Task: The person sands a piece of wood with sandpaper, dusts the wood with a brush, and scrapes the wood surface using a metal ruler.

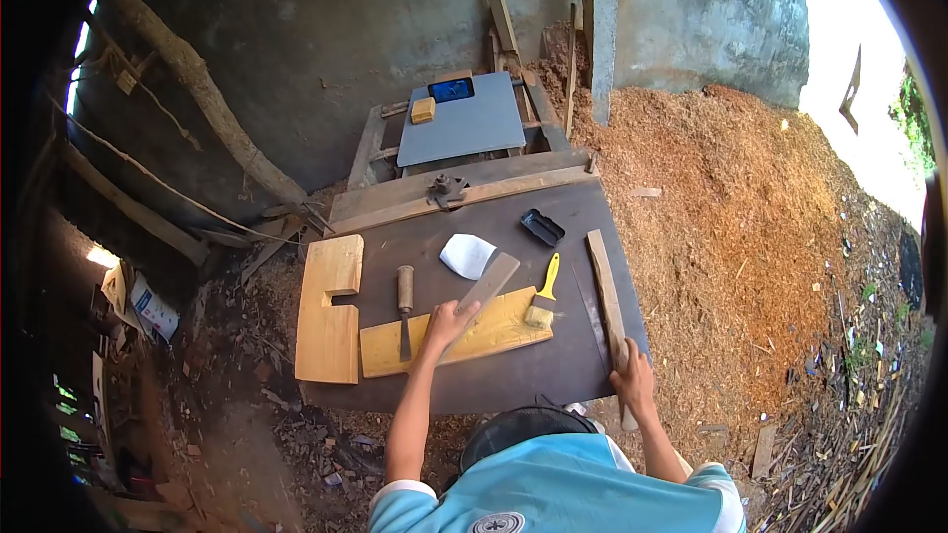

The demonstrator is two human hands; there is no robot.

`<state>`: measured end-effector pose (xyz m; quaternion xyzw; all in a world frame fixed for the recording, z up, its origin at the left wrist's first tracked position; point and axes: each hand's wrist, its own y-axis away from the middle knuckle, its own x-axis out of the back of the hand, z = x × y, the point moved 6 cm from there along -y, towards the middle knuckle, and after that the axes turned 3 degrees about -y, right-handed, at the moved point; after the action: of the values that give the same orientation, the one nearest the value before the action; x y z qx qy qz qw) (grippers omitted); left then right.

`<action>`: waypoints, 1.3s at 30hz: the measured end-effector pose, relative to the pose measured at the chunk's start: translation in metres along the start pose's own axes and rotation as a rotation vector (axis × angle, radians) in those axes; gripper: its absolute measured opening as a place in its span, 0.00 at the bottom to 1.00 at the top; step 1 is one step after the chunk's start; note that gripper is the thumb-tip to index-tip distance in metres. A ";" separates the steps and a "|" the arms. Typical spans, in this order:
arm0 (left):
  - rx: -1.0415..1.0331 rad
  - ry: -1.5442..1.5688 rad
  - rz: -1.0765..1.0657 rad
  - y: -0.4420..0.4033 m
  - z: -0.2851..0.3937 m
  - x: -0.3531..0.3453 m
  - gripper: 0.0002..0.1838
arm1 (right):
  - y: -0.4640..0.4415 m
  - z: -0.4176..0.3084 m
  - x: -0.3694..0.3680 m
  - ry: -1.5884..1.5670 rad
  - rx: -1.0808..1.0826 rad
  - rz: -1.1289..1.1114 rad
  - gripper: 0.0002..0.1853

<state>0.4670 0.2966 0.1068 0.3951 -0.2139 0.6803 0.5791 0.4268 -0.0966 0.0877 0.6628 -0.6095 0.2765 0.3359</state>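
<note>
My left hand (451,326) is closed around a short flat piece of wood (491,279), holding it slanted over a yellow board (504,324) that lies on the dark table. At the right table edge, my right hand (633,381) grips the near end of a long wooden strip (606,286). A chisel (405,288) with a wooden handle rests with its blade across the yellow board. On the board's right end lies a yellow-handled paintbrush (549,281). Beyond the short piece is a white sheet (466,255), partly covered by it.
A notched wooden block (326,336) lies at the table's left edge. Farther back are a black tray (542,227), a wooden rail (484,190) with a metal clamp (447,190), and a grey panel (464,133) bearing a phone (452,89). Sawdust (721,207) is heaped on the right.
</note>
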 end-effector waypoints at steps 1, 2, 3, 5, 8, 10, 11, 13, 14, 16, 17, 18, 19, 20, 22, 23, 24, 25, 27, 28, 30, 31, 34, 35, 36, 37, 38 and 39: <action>0.018 -0.018 -0.020 0.004 -0.002 0.000 0.35 | -0.001 0.003 0.005 0.006 0.043 0.047 0.38; 0.036 -0.035 -0.037 0.006 -0.004 0.000 0.35 | -0.005 0.009 0.010 0.036 0.037 0.088 0.36; 0.032 -0.025 -0.018 0.008 -0.006 -0.001 0.35 | -0.011 0.014 0.015 0.069 0.030 0.125 0.35; 0.029 -0.002 0.009 0.015 -0.013 -0.009 0.35 | -0.016 0.013 0.023 0.103 -0.021 0.137 0.30; -0.017 -0.074 0.006 0.018 -0.012 -0.014 0.35 | -0.023 0.034 0.002 0.191 0.040 0.117 0.27; -0.020 -0.092 -0.044 0.022 -0.010 -0.014 0.34 | -0.014 -0.003 0.008 0.178 0.212 0.217 0.22; -0.014 -0.113 -0.088 0.023 -0.006 -0.012 0.34 | -0.014 -0.020 0.008 0.088 0.234 0.187 0.21; -0.032 -0.060 -0.135 0.026 -0.007 -0.012 0.32 | -0.013 -0.030 -0.004 0.066 0.249 0.111 0.20; -0.135 -0.050 -0.123 0.028 -0.010 -0.013 0.31 | -0.015 -0.028 -0.020 0.131 0.242 0.064 0.20; -0.336 -0.035 -0.088 0.034 -0.009 -0.006 0.32 | -0.017 -0.020 -0.042 0.169 0.195 -0.003 0.20; -0.266 -0.002 -0.182 0.033 -0.017 -0.008 0.34 | -0.020 -0.014 -0.048 0.146 0.159 -0.023 0.21; -0.248 0.005 -0.185 0.033 -0.017 -0.003 0.33 | -0.022 -0.012 -0.051 0.124 0.123 -0.044 0.22; -0.230 0.014 -0.191 0.034 -0.018 -0.001 0.32 | -0.021 -0.018 -0.047 0.118 0.169 0.014 0.22; -0.215 0.025 -0.197 0.034 -0.020 -0.001 0.31 | -0.026 -0.013 -0.051 0.129 0.141 0.034 0.23; -0.239 0.082 -0.139 0.035 -0.024 0.000 0.30 | -0.034 -0.008 -0.056 0.155 0.076 0.078 0.24; -0.247 0.094 -0.109 0.035 -0.026 0.001 0.29 | -0.037 -0.004 -0.057 0.184 0.055 0.077 0.20; -0.258 0.105 -0.082 0.037 -0.028 0.002 0.29 | -0.036 -0.005 -0.054 0.170 0.054 0.071 0.17; -0.267 0.023 -0.014 0.040 -0.031 0.004 0.28 | -0.035 -0.004 -0.052 0.155 0.050 0.069 0.15; -0.293 -0.143 0.128 0.047 -0.037 0.008 0.27 | -0.028 -0.012 -0.042 0.114 0.034 0.123 0.09; -0.308 -0.226 0.203 0.049 -0.039 0.012 0.27 | -0.022 -0.016 -0.037 0.080 0.025 0.203 0.09; -0.287 -0.208 0.209 0.052 -0.050 0.004 0.27 | -0.008 -0.020 -0.032 0.008 0.008 0.358 0.09; -0.276 -0.204 0.211 0.053 -0.054 0.002 0.27 | -0.003 -0.023 -0.034 -0.062 0.038 0.394 0.10; -0.336 -0.156 0.154 0.044 -0.056 0.001 0.27 | 0.015 -0.074 -0.039 -0.367 0.066 0.360 0.12; -0.356 -0.153 0.123 0.043 -0.053 0.003 0.27 | 0.019 -0.092 -0.052 -0.479 0.034 0.237 0.13; -0.375 -0.150 0.108 0.037 -0.052 0.003 0.27 | 0.024 -0.109 -0.066 -0.585 0.002 0.114 0.15; -0.390 -0.148 0.084 0.032 -0.054 0.002 0.27 | 0.029 -0.128 -0.081 -0.653 0.020 0.030 0.16; -0.402 -0.150 0.046 0.033 -0.055 -0.002 0.27 | 0.038 -0.145 -0.097 -0.726 0.026 -0.056 0.18; -0.408 -0.166 0.010 0.038 -0.045 0.005 0.27 | 0.042 -0.151 -0.119 -0.916 -0.086 -0.224 0.19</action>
<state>0.4171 0.3244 0.0896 0.3235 -0.3961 0.5910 0.6239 0.3789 0.0942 0.0937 0.7638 -0.6304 -0.1077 0.0872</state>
